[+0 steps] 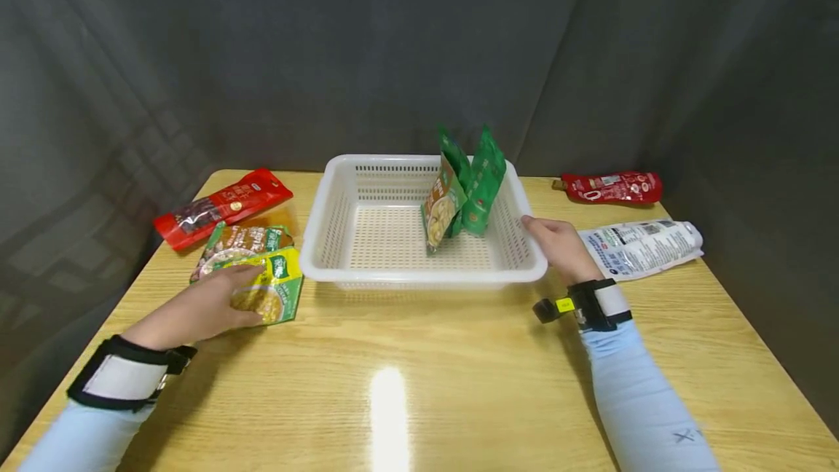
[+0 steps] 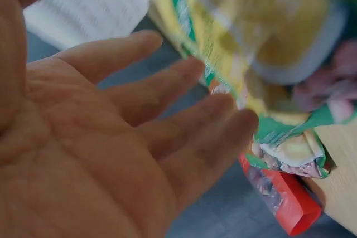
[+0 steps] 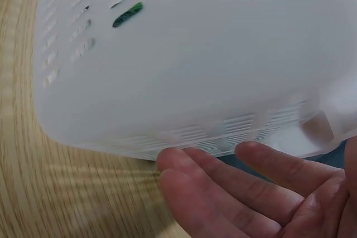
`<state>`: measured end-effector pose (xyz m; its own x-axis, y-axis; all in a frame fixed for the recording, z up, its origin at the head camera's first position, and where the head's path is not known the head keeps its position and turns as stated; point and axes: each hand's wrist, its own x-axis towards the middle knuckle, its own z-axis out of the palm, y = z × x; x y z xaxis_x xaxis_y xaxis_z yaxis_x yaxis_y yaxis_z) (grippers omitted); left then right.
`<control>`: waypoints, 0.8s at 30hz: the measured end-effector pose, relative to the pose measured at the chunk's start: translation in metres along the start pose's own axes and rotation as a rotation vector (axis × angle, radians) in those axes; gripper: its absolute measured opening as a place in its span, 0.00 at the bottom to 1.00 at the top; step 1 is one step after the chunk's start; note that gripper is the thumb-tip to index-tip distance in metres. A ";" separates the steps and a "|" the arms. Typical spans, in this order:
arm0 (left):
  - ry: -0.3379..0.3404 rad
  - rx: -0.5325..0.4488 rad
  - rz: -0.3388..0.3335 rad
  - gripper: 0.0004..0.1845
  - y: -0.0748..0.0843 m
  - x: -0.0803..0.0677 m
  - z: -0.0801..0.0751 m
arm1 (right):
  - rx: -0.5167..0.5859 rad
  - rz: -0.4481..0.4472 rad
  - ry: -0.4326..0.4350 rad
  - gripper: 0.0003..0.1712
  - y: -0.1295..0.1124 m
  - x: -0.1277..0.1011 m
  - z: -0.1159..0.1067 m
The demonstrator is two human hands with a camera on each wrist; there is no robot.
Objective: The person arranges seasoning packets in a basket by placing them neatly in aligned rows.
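A white slotted basket [image 1: 321, 210] stands mid-table with two green packets [image 1: 465, 188] leaning upright against its right wall. My right hand [image 1: 557, 242] rests against the basket's right rim, fingers straight; the right wrist view shows its fingers [image 3: 223, 188] beside the white basket wall [image 3: 184, 65]. My left hand [image 1: 203, 308] lies flat on a yellow-green soup packet [image 1: 275, 290] to the basket's left. In the left wrist view the palm [image 2: 100, 149] is spread, with the yellow-green packet [image 2: 251, 37] blurred just beyond the fingers.
A second soup packet [image 1: 239, 240] and a red packet [image 1: 223, 206] lie behind the left hand. At the right lie a white pouch [image 1: 639, 246] and a red pouch [image 1: 612, 186]. Grey curtain surrounds the wooden table [image 1: 419, 384].
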<state>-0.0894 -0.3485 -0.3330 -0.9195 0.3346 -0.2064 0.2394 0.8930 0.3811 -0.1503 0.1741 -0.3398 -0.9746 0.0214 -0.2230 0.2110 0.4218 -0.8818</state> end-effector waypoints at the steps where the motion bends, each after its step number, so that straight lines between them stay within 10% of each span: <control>1: -0.010 0.038 -0.007 0.46 0.003 -0.001 0.004 | -0.001 -0.001 0.001 0.44 0.000 0.000 0.000; 17: -0.038 0.243 -0.097 0.46 0.011 0.001 0.031 | 0.013 -0.029 -0.001 0.41 0.004 0.000 -0.003; 24: 0.101 0.339 -0.077 0.41 0.010 0.001 0.040 | 0.021 -0.005 -0.010 0.41 0.001 0.001 0.000</control>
<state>-0.0754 -0.3266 -0.3657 -0.9610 0.2462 -0.1261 0.2425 0.9691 0.0440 -0.1508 0.1750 -0.3410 -0.9749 0.0105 -0.2224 0.2077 0.4030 -0.8913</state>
